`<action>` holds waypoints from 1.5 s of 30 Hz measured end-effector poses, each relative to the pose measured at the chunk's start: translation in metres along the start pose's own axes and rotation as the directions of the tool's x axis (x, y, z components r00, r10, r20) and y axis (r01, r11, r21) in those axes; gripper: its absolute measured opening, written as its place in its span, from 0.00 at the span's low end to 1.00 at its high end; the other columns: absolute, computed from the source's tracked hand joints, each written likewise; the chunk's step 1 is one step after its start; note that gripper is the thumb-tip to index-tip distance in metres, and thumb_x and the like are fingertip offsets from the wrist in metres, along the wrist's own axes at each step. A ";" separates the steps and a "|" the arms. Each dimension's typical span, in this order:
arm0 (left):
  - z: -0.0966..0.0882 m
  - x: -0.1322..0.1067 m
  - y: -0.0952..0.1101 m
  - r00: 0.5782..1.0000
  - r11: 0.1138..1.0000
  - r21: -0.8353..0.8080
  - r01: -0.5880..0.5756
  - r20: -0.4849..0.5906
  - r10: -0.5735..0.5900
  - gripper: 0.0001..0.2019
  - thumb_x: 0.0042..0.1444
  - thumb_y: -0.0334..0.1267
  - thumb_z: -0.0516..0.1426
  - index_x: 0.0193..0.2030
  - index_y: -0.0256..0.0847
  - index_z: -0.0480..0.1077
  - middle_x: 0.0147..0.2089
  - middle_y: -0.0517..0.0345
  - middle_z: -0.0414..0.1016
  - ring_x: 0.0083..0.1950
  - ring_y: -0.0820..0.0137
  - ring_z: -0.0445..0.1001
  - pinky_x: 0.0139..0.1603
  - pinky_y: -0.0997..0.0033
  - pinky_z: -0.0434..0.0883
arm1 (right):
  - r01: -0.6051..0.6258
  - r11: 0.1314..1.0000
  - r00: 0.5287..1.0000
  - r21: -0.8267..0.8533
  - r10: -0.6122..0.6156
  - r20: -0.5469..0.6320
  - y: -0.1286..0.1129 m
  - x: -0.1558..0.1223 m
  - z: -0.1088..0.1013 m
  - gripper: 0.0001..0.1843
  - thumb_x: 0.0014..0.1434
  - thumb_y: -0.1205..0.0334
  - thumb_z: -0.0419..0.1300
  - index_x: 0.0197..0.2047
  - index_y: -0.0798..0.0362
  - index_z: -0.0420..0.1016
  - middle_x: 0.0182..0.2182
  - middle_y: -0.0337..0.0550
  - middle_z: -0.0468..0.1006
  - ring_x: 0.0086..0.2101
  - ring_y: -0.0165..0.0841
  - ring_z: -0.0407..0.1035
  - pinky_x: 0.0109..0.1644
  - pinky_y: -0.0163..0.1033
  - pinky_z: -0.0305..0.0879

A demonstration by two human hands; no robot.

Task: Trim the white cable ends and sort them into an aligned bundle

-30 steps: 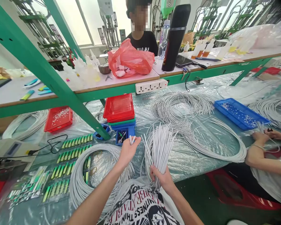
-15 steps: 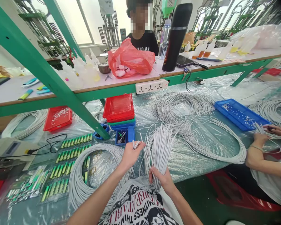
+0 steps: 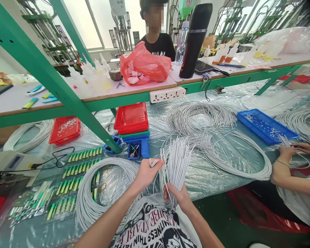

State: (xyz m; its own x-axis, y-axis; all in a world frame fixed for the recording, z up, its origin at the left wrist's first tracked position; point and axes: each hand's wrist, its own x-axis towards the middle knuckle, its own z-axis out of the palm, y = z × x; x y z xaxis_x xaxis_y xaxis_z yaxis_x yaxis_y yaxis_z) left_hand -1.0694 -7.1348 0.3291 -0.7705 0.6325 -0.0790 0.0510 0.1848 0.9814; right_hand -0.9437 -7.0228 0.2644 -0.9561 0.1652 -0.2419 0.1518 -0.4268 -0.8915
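Note:
A thick bundle of grey-white cables (image 3: 177, 162) stands with its cut ends fanned upward in front of my body. My right hand (image 3: 179, 197) is closed round its lower part. Just left of the bundle, my left hand (image 3: 149, 172) is closed on a few cable ends, with its thumb and fingertips at the bundle's left edge. Below that hand lies a coil of similar cable (image 3: 86, 199), partly covered by my left forearm.
Red trays (image 3: 131, 119) stand stacked behind small blue bins (image 3: 133, 150). Several green-yellow pieces (image 3: 67, 186) lie in rows at the left. More cable coils (image 3: 200, 117) spread rightward to a blue tray (image 3: 267, 126) and a co-worker's hands (image 3: 288, 151). A green-framed shelf (image 3: 113, 94) crosses above.
My left hand has moved slightly right, closer to the bundle, with the cable ends in it. My right hand keeps its hold on the bundle.

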 end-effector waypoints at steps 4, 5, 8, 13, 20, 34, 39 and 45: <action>0.002 0.000 0.001 1.000 1.000 -0.015 -0.007 0.014 0.007 0.22 0.59 0.51 0.55 0.21 0.37 0.58 0.24 0.64 0.47 0.28 0.75 0.45 0.28 0.73 0.48 | -0.007 1.000 1.000 -0.021 0.008 0.018 0.000 -0.001 0.000 0.20 0.55 0.45 0.64 0.27 0.56 0.76 0.18 0.42 0.73 0.19 0.31 0.66 0.26 0.37 0.64; 0.002 0.000 0.001 1.000 1.000 -0.019 -0.008 0.018 0.009 0.22 0.59 0.51 0.55 0.21 0.37 0.58 0.23 0.64 0.47 0.27 0.75 0.45 0.28 0.73 0.47 | -0.008 1.000 1.000 -0.025 0.009 0.020 0.000 -0.001 0.001 0.20 0.55 0.45 0.64 0.27 0.56 0.76 0.18 0.42 0.73 0.19 0.31 0.66 0.26 0.37 0.64; 0.003 0.000 0.004 1.000 1.000 -0.019 0.002 0.006 -0.001 0.22 0.58 0.51 0.55 0.21 0.38 0.57 0.23 0.65 0.45 0.26 0.76 0.44 0.26 0.72 0.45 | -0.002 1.000 1.000 -0.017 0.002 0.010 -0.002 -0.001 0.003 0.20 0.55 0.45 0.64 0.27 0.56 0.76 0.17 0.42 0.73 0.19 0.31 0.66 0.26 0.37 0.64; 0.003 0.000 0.004 0.999 1.000 0.012 0.011 -0.051 -0.010 0.25 0.56 0.54 0.56 0.19 0.39 0.52 0.22 0.65 0.43 0.25 0.76 0.43 0.26 0.72 0.44 | 0.004 1.000 1.000 0.030 -0.003 -0.028 -0.003 -0.002 0.006 0.20 0.54 0.46 0.65 0.28 0.56 0.76 0.20 0.45 0.76 0.21 0.34 0.69 0.28 0.39 0.67; 0.008 -0.002 0.004 0.999 1.000 0.002 0.019 -0.040 -0.019 0.26 0.56 0.53 0.56 0.19 0.40 0.49 0.20 0.66 0.44 0.22 0.78 0.45 0.23 0.74 0.46 | 0.050 0.998 0.998 0.038 -0.048 -0.033 0.003 0.002 0.006 0.19 0.56 0.47 0.65 0.31 0.57 0.77 0.22 0.46 0.77 0.22 0.35 0.72 0.29 0.39 0.68; 0.019 -0.010 -0.007 0.986 0.945 -0.291 0.150 0.111 -0.123 0.20 0.56 0.53 0.57 0.23 0.39 0.62 0.16 0.65 0.61 0.15 0.74 0.65 0.16 0.77 0.57 | 0.110 0.994 0.993 -0.005 -0.110 -0.053 0.001 0.014 0.010 0.20 0.55 0.45 0.64 0.30 0.56 0.75 0.17 0.39 0.71 0.16 0.29 0.62 0.19 0.35 0.59; 0.034 -0.008 -0.009 0.974 0.833 -0.511 0.213 0.043 -0.223 0.22 0.52 0.56 0.60 0.27 0.41 0.58 0.13 0.74 0.48 0.14 0.81 0.47 0.14 0.80 0.51 | 0.104 0.993 0.994 -0.051 -0.105 -0.032 -0.001 0.005 0.012 0.20 0.56 0.44 0.63 0.30 0.55 0.74 0.17 0.39 0.70 0.17 0.29 0.62 0.21 0.36 0.60; 0.041 -0.009 -0.016 0.940 0.773 -0.555 0.306 0.047 -0.338 0.27 0.49 0.64 0.58 0.23 0.41 0.57 0.12 0.72 0.49 0.11 0.79 0.49 0.09 0.79 0.49 | 0.109 0.991 0.993 -0.080 -0.111 -0.027 0.003 0.003 0.016 0.20 0.56 0.44 0.62 0.30 0.55 0.75 0.17 0.40 0.70 0.17 0.30 0.62 0.22 0.36 0.60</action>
State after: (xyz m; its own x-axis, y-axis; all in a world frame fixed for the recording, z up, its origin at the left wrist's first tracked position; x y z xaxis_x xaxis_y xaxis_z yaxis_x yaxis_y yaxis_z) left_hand -1.0376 -7.1124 0.3071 -0.7114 0.5676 -0.4144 -0.5492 -0.0811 0.8318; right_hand -0.9501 -7.0380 0.2676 -0.9600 0.2355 -0.1515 0.0665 -0.3338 -0.9403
